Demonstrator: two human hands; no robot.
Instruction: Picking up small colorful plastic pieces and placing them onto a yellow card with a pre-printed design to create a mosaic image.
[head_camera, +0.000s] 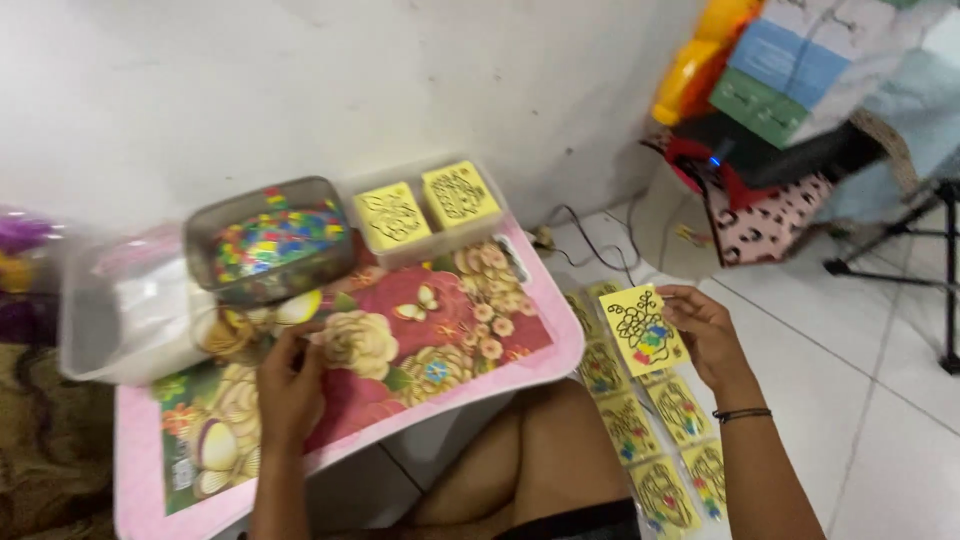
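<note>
Off the right edge of the worktop (560, 350), above the white floor tiles (860, 400), the right hand (706, 330) pinches a yellow card (644, 329) by its right side, thumb on the face and fingers behind. The card bears a black line drawing, partly filled with colour; what the drawing shows is too small to tell. Below it a double row of similar cards (650, 440) lies on the floor, the nearest ones cut off by the bottom edge and partly hidden by the person's bent knee (540, 450).

The left hand (290, 385) rests on the worktop's flowered, pink-rimmed top, fingers curled together; whether it holds anything cannot be made out, since the fingertips blur into the print. Just beyond it a grey tray (270, 240) of many-coloured bits is blurred. To the tray's right, a clear box (425, 215) holds two stacks of yellow cards. A clear tub (120, 310) to the left is smeared, its contents unreadable.
</note>
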